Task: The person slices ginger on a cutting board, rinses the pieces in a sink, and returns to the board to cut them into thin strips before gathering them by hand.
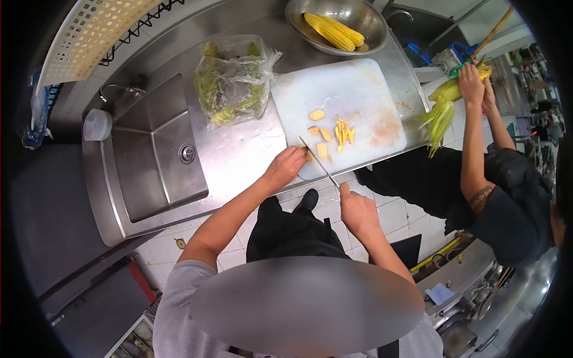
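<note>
My right hand (358,212) is closed around the handle of a knife (319,162), whose blade runs ahead and left over the near edge of the board (358,83). My left hand (286,167) is curled at the blade's left; I cannot tell what it pinches. Yellow slices (343,132) lie just beyond the blade. Far right, a co-worker's hand (471,83) grips a cob (447,90).

right hand (357,210): grips knife (319,162) | left hand (286,167): curled at cutting board (352,89) edge, grasp unclear
</note>
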{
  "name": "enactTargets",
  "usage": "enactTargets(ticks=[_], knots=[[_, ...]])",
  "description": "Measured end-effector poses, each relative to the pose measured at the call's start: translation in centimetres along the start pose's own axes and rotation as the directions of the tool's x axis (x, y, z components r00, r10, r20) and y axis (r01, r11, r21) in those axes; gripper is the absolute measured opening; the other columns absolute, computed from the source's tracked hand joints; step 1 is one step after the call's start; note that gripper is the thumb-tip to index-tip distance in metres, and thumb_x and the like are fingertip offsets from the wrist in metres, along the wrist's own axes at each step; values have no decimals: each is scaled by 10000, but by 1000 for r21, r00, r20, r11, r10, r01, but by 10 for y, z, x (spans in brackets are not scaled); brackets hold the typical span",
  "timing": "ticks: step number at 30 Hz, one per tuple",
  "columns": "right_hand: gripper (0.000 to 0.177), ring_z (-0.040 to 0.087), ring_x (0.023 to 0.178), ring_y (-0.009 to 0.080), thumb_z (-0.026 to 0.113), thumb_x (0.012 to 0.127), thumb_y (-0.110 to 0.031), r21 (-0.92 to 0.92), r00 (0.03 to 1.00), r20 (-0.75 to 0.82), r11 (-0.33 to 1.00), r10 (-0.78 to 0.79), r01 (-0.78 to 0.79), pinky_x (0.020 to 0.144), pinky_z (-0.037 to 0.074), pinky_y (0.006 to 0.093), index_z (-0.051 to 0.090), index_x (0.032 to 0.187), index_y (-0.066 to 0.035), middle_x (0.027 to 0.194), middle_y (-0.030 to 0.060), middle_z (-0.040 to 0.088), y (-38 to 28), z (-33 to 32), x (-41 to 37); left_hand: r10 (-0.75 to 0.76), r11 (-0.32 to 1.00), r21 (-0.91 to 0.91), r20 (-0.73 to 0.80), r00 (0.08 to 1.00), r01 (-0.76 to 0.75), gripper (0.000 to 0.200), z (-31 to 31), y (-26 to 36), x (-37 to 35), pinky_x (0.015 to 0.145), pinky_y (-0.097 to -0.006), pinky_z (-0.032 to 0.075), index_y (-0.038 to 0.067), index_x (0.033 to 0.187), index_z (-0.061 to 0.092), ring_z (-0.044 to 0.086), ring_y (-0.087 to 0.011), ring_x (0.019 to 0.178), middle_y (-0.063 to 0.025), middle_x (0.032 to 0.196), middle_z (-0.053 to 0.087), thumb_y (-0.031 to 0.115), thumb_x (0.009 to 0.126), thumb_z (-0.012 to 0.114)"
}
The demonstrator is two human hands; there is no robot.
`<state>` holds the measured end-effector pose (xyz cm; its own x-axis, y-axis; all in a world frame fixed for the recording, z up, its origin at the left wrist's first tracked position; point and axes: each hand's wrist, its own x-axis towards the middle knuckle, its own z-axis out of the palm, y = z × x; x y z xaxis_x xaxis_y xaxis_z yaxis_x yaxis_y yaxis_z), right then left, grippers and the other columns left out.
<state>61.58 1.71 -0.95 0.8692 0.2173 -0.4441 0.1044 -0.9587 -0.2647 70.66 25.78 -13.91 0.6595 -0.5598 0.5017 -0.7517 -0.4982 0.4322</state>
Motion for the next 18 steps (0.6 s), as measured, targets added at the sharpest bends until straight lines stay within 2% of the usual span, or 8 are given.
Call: enactTargets(ticks=[1,4,7,10,13,15,16,18], knots=[[183,733,796,436,538,929,-41,-5,1000,24,1000,4,-4,687,571,551,487,1104,-39,823,222,718,-3,0,0,2,1000,2,0,1000,-2,256,0,-1,-1,796,-392,579,-32,1002,694,661,-310,934,-166,1118,679,-48,746,689],[186,737,803,433,521,935,-38,-1,999,-32,999,-44,44,696,576,547,484,1118,-28,824,222,722,0,30,29,6,1000,26,16,1000,-6,143,1,-3,-5,824,-346,572,-27,952,677,640,-269,963,-134,1096,656,-17,810,668],[215,738,802,433,520,936,-42,4,997,-60,999,-48,48,699,577,547,488,1147,-12,835,224,729,-4,45,54,-19,999,31,17,1000,18,167,1,0,-5,835,-347,579,-36,959,677,650,-272,970,-138,1103,658,-18,794,668],[252,737,805,432,522,937,-50,-24,999,9,999,-38,39,701,575,549,486,1181,0,846,234,732,1,34,56,-26,999,20,-16,1000,27,175,1,2,-5,838,-352,585,-41,965,679,661,-277,982,-143,1110,662,-22,791,669],[296,736,811,433,544,916,-40,-14,997,-30,998,-69,69,706,575,549,482,1204,-3,841,238,731,3,16,37,-58,998,-22,-62,996,57,239,5,4,-8,829,-398,582,-30,956,667,667,-326,974,-162,1095,663,-59,719,672],[305,735,808,434,560,900,-31,-23,999,6,999,-48,48,705,574,549,482,1194,-5,826,239,728,-3,8,22,-55,998,-18,-75,996,54,243,8,3,-10,830,-404,581,-30,964,667,666,-331,970,-164,1095,662,-61,724,675],[309,734,807,435,568,892,-27,-27,999,26,999,-35,36,704,573,549,482,1189,-5,819,239,727,-6,7,19,-54,998,-17,-81,995,53,245,9,3,-11,831,-407,580,-31,968,667,666,-334,968,-164,1095,662,-62,726,676],[311,734,810,436,580,878,-17,1,998,-36,999,-46,46,706,573,550,485,1175,-6,816,240,726,-3,34,35,-84,996,-47,-89,992,81,254,8,4,-10,834,-414,579,-29,975,667,664,-340,964,-167,1092,660,-64,724,679]])
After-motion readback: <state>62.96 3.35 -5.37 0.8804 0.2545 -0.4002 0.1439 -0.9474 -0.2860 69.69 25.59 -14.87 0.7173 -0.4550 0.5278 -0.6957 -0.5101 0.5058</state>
